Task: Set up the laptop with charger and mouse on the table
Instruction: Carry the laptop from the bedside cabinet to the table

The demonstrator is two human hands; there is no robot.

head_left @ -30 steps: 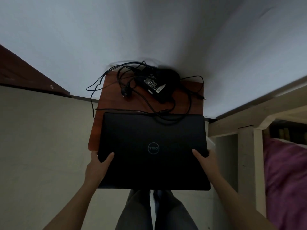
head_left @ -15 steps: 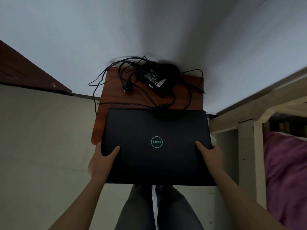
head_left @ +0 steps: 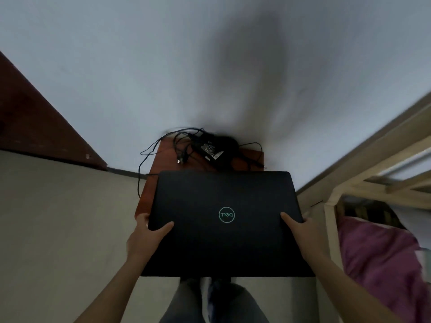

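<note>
Two hands: left hand point(head_left: 145, 238) and right hand point(head_left: 303, 234) clamp laptop point(head_left: 224, 201) at its side edges, thumbs on lid (shut, held level for balance) | table point(head_left: 163, 159) beyond grip | charger point(head_left: 211, 150) farther, cable tangled

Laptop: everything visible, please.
The laptop is black, matte, lid closed, with a round teal Dell logo mid-lid, upside down from here. It lies roughly flat over the reddish table, near part overhanging toward the person; contact with the table cannot be told. The left hand and right hand grip its side edges, thumbs on the lid. The charger lies beyond its far edge.
</note>
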